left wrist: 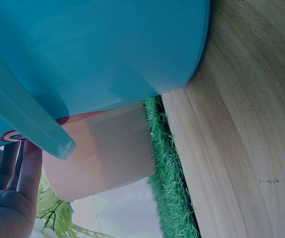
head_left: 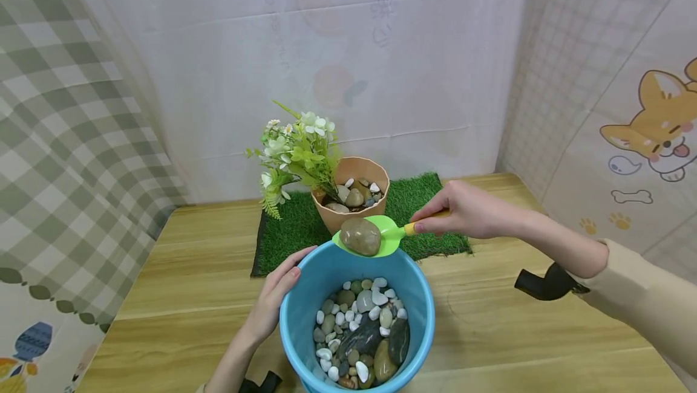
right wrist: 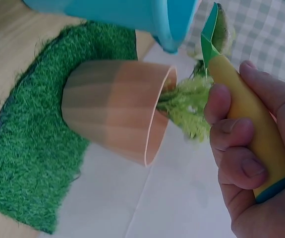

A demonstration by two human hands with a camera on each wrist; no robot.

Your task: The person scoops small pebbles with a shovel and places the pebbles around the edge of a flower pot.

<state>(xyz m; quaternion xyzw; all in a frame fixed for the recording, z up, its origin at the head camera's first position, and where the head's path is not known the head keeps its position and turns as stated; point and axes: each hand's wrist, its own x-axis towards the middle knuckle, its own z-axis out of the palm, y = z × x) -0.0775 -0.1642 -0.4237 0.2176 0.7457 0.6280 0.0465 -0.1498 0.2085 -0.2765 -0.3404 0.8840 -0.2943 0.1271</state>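
Note:
My right hand (head_left: 465, 208) grips the yellow handle (right wrist: 254, 124) of a small green trowel (head_left: 389, 236), fingers curled round it in the right wrist view. On the trowel's blade lies a large smooth brown stone (head_left: 360, 236), above the far rim of a blue bucket (head_left: 427, 320). Inside the bucket are white, grey, dark and brown pebbles (head_left: 362, 335). At the bucket's left side rests my left hand (head_left: 274, 293); in the left wrist view its fingers (left wrist: 30, 171) stretch out against the wall below the rim. Just behind the bucket stands a peach-coloured flowerpot (head_left: 376, 166).
White artificial flowers with green leaves (head_left: 299, 151) lean left out of the pot, and several stones (head_left: 354, 198) lie in it. The pot stands on an artificial grass mat (head_left: 427, 190) on a wooden table (head_left: 201, 296). Printed cloths hang at the back and both sides.

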